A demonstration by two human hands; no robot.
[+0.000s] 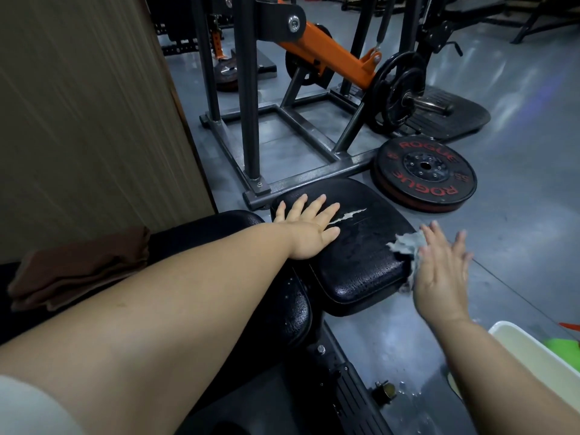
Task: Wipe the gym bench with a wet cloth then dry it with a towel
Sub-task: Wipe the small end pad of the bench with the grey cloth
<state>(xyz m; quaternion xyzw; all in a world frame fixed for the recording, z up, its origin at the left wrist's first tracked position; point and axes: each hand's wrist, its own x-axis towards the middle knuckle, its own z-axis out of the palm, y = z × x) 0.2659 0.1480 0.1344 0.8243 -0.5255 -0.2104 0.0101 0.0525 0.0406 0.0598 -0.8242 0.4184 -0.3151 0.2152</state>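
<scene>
The black padded bench seat (354, 262) lies in the middle, shiny with water drops and torn near its far end. My left hand (309, 229) rests flat on the seat's left part, fingers spread. My right hand (441, 271) presses a crumpled grey wet cloth (408, 244) against the seat's right side edge, fingers stretched out flat over it. A folded brown towel (78, 268) lies on the bench's other black pad (219, 227) at the left.
A white basin (539, 356) with water stands on the floor at the lower right. A Rogue weight plate (425, 174) lies beyond the seat, next to a dark steel machine frame (295, 177) with an orange arm. A wooden panel (88, 114) fills the left.
</scene>
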